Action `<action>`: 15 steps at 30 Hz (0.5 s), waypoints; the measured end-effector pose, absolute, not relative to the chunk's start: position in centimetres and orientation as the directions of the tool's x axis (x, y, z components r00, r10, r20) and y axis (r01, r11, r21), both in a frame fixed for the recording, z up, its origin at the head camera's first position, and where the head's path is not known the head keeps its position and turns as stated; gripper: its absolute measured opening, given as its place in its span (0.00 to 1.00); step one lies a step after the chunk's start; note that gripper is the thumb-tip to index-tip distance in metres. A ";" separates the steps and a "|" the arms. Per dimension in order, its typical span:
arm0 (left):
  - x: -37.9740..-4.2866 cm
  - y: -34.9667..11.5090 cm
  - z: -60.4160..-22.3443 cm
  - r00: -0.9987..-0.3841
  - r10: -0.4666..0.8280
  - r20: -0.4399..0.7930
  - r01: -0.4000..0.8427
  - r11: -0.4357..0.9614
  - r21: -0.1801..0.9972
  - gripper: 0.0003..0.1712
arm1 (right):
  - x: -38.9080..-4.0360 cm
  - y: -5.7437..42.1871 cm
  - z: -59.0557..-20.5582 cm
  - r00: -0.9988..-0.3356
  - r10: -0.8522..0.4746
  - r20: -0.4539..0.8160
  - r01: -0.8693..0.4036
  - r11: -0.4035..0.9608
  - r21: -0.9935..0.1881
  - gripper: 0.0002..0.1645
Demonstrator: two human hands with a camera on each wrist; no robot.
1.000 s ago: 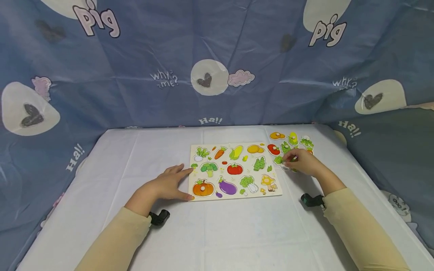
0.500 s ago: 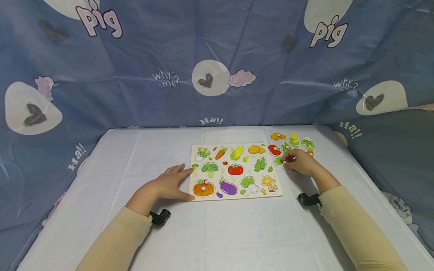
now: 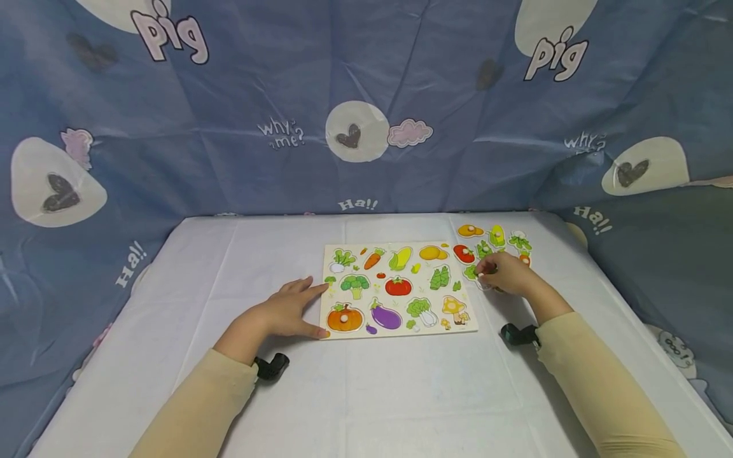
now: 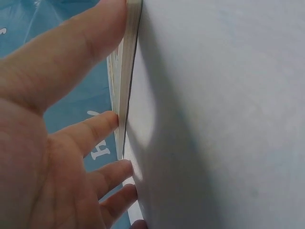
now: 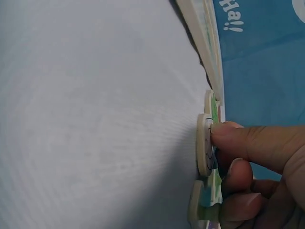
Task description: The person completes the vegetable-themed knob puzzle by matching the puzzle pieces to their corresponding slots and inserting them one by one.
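A wooden vegetable puzzle board (image 3: 426, 270) lies on the white-covered table. My left hand (image 3: 292, 310) rests at its left edge with fingers spread, thumb and fingertips touching the rim; the left wrist view shows the thumb (image 4: 81, 43) against the board's side. A pumpkin piece (image 3: 344, 317) with a knob sits in its slot at the lower left. Right of the board, my right hand (image 3: 504, 273) pinches a leafy green-and-white bok choy puzzle piece (image 3: 470, 272) between thumb and fingers; its knob is hidden. In the right wrist view the piece's white end (image 5: 204, 148) shows under the thumb.
Several loose knobbed pieces lie around the right hand: a potato piece (image 3: 470, 231), a corn piece (image 3: 497, 235), a tomato piece (image 3: 464, 254) and a radish piece (image 3: 520, 240). Others are partly covered by the hand. A blue printed cloth (image 3: 366, 178) stands behind the table.
The right forearm has shifted slightly left while the fingers stay on the bok choy piece. The left hand keeps its place on the board; the whole view drifts a little.
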State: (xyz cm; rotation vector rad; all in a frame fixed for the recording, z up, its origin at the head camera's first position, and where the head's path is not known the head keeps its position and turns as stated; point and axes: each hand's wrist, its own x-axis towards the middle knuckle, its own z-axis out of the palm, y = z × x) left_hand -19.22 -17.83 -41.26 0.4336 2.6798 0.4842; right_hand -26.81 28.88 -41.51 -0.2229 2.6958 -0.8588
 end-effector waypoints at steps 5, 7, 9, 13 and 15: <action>-19.2 -17.8 -41.4 -0.879 0.362 -0.309 0.231 0.892 0.387 0.61 | -26.6 29.0 -41.1 -0.943 -0.263 -0.204 -0.094 0.800 -0.593 0.04; -19.2 -17.8 -41.3 -0.880 0.356 -0.314 0.223 0.894 0.388 0.61 | -26.4 29.1 -40.8 -0.942 -0.280 -0.186 -0.121 0.797 -0.591 0.04; -19.1 -17.8 -41.2 -0.881 0.356 -0.313 0.222 0.893 0.391 0.61 | -26.2 29.0 -40.6 -0.941 -0.285 -0.185 -0.123 0.793 -0.597 0.04; -19.0 -17.8 -41.1 -0.881 0.361 -0.305 0.226 0.889 0.399 0.60 | -25.7 29.0 -40.1 -0.932 -0.310 -0.188 -0.137 0.781 -0.609 0.05; -19.1 -17.8 -41.1 -0.882 0.365 -0.299 0.232 0.887 0.400 0.60 | -25.4 29.0 -39.9 -0.929 -0.322 -0.183 -0.150 0.779 -0.609 0.06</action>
